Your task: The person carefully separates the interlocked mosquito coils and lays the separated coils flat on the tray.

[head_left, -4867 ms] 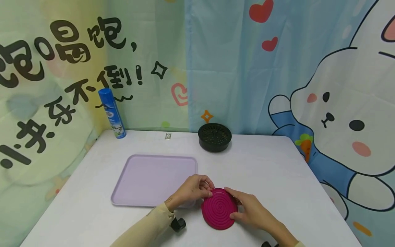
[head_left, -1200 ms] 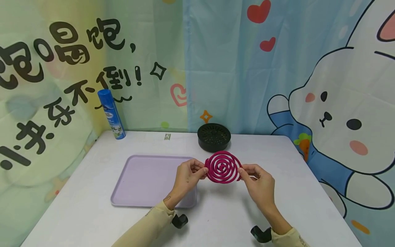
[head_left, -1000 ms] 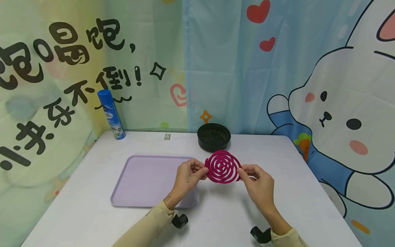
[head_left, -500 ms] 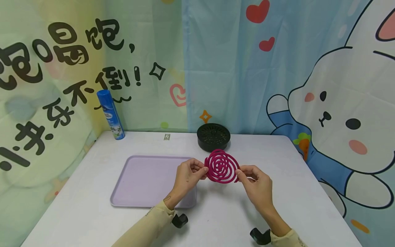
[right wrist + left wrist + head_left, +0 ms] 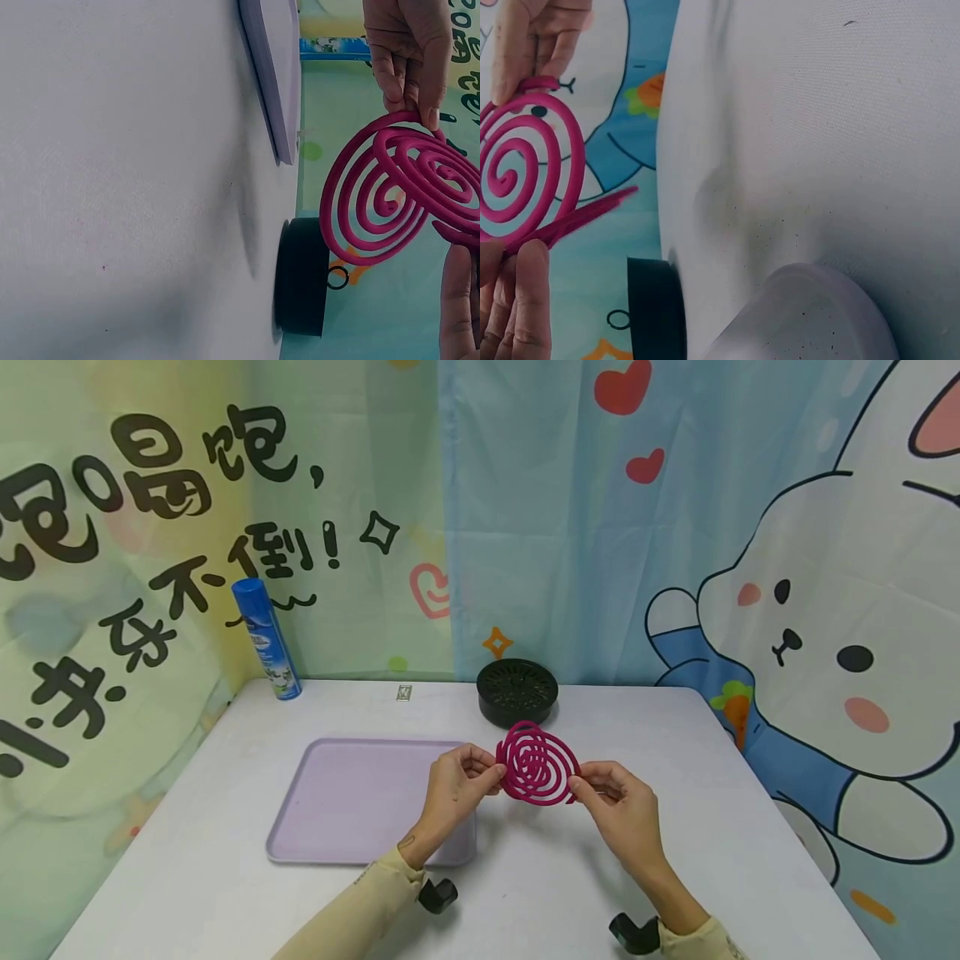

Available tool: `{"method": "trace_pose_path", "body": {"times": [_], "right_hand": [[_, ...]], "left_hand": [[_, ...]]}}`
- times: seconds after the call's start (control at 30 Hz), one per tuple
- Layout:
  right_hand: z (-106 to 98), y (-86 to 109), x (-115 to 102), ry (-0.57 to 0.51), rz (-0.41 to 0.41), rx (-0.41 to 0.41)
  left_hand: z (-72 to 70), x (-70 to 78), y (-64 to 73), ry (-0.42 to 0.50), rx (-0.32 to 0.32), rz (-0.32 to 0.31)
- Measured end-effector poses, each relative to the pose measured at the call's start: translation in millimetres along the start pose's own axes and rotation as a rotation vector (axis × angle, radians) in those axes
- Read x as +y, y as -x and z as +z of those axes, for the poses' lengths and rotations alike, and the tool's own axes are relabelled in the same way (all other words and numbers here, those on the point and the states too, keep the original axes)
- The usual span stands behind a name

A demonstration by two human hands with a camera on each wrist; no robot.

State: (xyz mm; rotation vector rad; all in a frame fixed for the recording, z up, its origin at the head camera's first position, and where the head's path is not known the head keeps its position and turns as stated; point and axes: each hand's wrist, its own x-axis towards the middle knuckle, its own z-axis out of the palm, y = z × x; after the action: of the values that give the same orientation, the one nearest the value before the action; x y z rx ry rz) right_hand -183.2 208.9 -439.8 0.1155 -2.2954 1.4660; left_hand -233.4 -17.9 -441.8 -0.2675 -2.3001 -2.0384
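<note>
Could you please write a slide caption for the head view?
Left hand and right hand hold magenta spirals above a white table, a lilac tray and black container nearby.

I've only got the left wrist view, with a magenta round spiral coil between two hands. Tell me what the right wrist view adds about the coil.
Observer: It shows two spiral centres, one magenta round spiral partly covering a second spiral.
Operator: Describe the top of the black straight-sided container.
Observer: From the head view, it's round, with a radiating pattern.
Operator: Report what stands at the far left corner of the white table.
Observer: A tall blue cylindrical can.
</note>
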Motion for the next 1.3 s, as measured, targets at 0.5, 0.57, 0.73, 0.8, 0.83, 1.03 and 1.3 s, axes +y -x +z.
{"method": "trace_pose_path", "body": {"times": [0.5, 0.57, 0.73, 0.8, 0.83, 1.03, 1.3], "right_hand": [[1.2, 1.8, -0.3, -0.012, -0.021, 0.004], [1.5, 2.1, -0.5, -0.012, -0.015, 0.005], [2.1, 2.9, -2.7, -0.021, -0.014, 0.004], [2.3, 3.0, -3.9, -0.028, -0.017, 0.003], [2.3, 3.0, -4.3, -0.031, -0.017, 0.003], [2.3, 2.1, -3.8, -0.038, -0.003, 0.0], [2.9, 3.6, -5.5, -0.031, -0.004, 0.009]], "left_hand": [[-1.3, 4.0, 0.4, -0.078, 0.003, 0.071], [-1.0, 5.2, 0.7, -0.084, 0.008, 0.08], [-0.6, 7.5, 1.6, -0.11, 0.024, 0.107], [-0.5, 7.4, 1.7, -0.118, 0.03, 0.117], [-0.5, 7.0, 1.5, -0.12, 0.032, 0.121], [-0.6, 7.2, 2.3, -0.128, 0.031, 0.13], [-3.3, 5.8, 0.9, -0.139, 0.01, 0.159]]}}
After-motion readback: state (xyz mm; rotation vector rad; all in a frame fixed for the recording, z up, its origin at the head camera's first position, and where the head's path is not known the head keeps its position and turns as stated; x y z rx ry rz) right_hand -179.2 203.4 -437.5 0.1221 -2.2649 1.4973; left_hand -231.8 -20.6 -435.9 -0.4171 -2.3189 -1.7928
